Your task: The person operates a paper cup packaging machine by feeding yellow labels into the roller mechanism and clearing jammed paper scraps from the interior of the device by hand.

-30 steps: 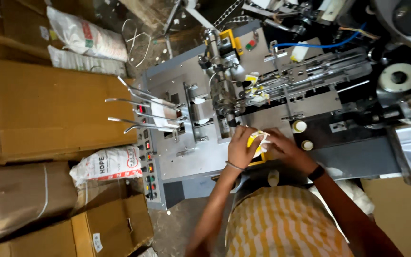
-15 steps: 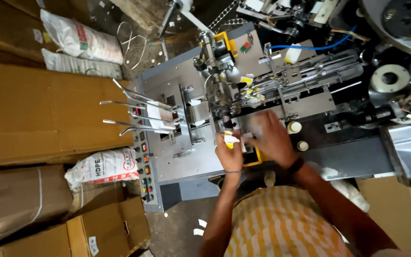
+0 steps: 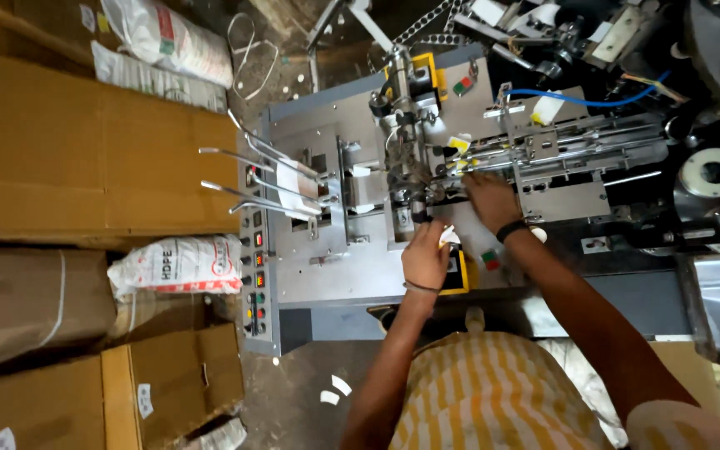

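White scrap at the grey machine's mid face

The small white piece (image 3: 448, 237), pale and crumpled-looking with a pointed upper end, is pinched at the fingertips of the left hand (image 3: 425, 260), just below the upright steel column (image 3: 402, 142) in the middle of the grey metal machine (image 3: 318, 275). The horizontal steel rail assembly (image 3: 568, 146) runs to the right from that column; the right hand (image 3: 491, 200) lies flat on its near left end, close beside the white piece.
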